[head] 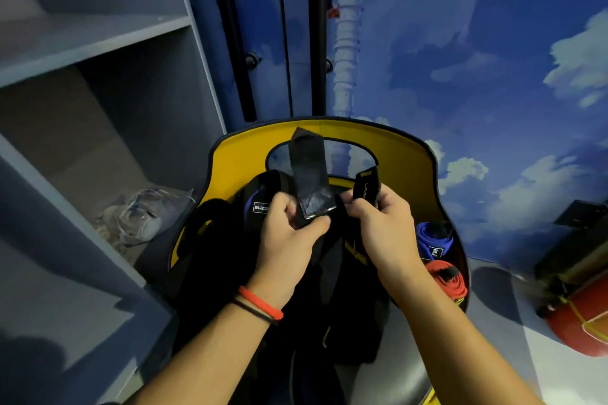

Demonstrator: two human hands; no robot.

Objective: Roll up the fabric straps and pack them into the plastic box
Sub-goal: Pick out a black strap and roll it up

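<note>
A black fabric strap with yellow lettering [355, 251] hangs over a yellow-lined black seat [404, 161]. My left hand [289, 233] pinches the lower end of a flat black strap piece [309, 174] that stands upright between both hands. My right hand [381, 223] grips the strap's other end, a black tab with yellow print [367, 184]. A rolled blue strap [434, 238] and a rolled red strap [447, 279] lie on the seat at the right. A black-and-purple strap with a white label [260, 204] lies left of my left hand. No plastic box is in view.
Grey shelves [98, 43] fill the left, with a tangle of pale cords [141, 214] on a lower shelf. A blue sky-painted wall [460, 59] is behind the seat. A red round object [582, 322] sits at the right edge.
</note>
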